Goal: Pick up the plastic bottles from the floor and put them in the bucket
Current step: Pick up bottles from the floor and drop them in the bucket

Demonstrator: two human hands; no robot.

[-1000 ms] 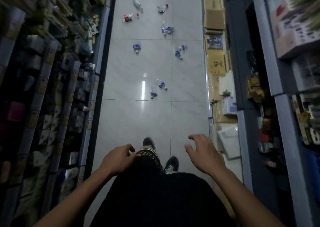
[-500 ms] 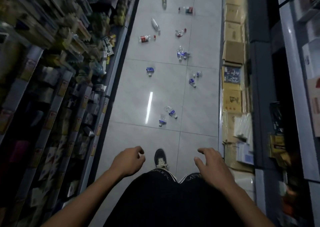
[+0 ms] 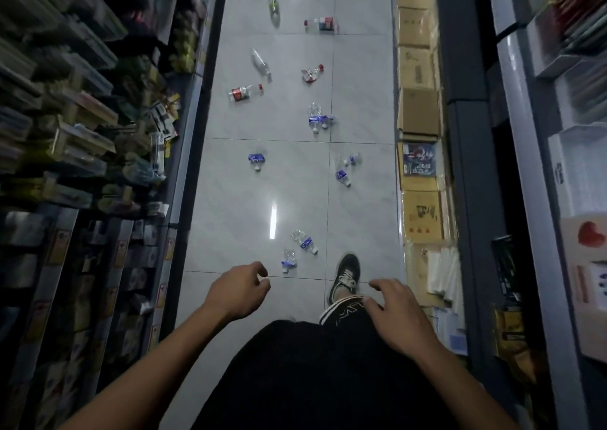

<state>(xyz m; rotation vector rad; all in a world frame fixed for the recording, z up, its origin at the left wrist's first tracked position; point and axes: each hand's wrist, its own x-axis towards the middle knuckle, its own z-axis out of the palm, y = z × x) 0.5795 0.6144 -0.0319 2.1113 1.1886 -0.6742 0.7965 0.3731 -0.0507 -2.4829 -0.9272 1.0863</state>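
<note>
Bottles (image 3: 303,242) lie with blue and red labels, lettering unreadable.

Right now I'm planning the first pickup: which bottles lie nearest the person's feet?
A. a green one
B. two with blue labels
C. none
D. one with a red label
B: two blue-labelled bottles lie just ahead of the shoe; the red-labelled bottle lies farther up the aisle.

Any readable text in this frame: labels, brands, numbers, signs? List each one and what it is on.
None can be read.
Bottle labels, blue or red: too small and blurred.
White lettering on the trouser cuff: unclear.
Printing on the cardboard boxes: blurred.
Shelf price tags: illegible.
</note>
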